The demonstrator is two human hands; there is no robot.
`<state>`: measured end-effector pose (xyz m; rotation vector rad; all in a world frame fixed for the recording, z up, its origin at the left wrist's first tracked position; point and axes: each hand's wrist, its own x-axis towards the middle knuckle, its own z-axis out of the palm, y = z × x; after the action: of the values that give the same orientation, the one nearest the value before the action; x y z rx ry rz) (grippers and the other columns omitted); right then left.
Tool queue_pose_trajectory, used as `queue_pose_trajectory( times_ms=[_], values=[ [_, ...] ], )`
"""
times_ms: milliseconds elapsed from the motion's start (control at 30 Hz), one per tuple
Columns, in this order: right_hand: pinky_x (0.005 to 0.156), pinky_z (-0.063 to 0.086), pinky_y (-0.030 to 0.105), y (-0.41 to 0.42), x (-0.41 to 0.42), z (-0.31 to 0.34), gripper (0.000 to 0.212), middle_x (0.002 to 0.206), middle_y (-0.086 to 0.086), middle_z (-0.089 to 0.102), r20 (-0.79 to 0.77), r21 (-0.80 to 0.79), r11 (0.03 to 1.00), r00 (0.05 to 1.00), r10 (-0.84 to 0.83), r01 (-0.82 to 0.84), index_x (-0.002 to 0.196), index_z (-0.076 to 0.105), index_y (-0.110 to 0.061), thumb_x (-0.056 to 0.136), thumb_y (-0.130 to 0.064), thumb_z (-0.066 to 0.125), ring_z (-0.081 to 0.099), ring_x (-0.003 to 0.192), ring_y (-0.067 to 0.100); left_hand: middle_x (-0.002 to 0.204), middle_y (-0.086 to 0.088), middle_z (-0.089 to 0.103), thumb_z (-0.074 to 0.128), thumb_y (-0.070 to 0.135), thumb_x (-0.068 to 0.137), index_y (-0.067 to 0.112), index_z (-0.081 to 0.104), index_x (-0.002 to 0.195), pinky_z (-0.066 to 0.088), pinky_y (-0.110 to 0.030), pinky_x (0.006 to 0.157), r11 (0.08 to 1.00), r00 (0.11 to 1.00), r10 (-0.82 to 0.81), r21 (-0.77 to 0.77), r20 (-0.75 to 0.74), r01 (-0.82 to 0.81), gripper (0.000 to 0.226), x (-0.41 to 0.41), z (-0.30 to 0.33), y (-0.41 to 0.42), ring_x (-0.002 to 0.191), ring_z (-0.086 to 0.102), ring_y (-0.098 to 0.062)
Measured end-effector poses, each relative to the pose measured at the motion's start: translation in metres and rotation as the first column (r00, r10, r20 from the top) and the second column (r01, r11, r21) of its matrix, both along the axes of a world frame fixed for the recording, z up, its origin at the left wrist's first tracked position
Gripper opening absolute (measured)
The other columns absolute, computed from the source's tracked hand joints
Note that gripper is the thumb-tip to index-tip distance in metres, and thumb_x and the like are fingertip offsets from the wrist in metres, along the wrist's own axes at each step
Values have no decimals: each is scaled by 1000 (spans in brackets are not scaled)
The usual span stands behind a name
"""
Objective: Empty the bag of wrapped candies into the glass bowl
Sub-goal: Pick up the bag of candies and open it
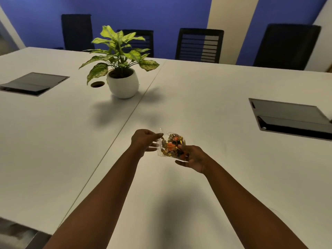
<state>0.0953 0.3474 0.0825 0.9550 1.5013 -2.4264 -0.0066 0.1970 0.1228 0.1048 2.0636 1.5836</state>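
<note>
Clear plastic bag of gold and orange candies is held above the white table, the left hand pinching its top edge and the right hand gripping its lower side. A potted plant stands well beyond the hands, dark panels are set into the table on either side, and black chairs line the far edge.

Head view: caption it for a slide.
Both hands hold a clear bag of candies above a white table; no bowl visible.
</note>
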Motion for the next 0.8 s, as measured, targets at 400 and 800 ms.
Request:
queue_pose_trajectory(
  times_ms=[400,800],
  values=[
    [92,43,42,36,56,13,46,122,10,53,169,372,928,985,-34,-32,127,49,-6,89,-31,58,52,117,27,63,-11,62,73,4,75,3,61,62,54,-18,43,988,988,-156,-24,-11,156,17,46,-4,75,35,59,-7],
    [78,56,31,21,57,32,26,99,14,75,60,839,544,997,-45,-25,94,75,-3,75,-21,74,70,94,26,71,-18,62,65,-8,74,0,59,61,57,-23,47,995,993,-101,2,54,101,17,72,-16,91,56,63,-26]
  ],
)
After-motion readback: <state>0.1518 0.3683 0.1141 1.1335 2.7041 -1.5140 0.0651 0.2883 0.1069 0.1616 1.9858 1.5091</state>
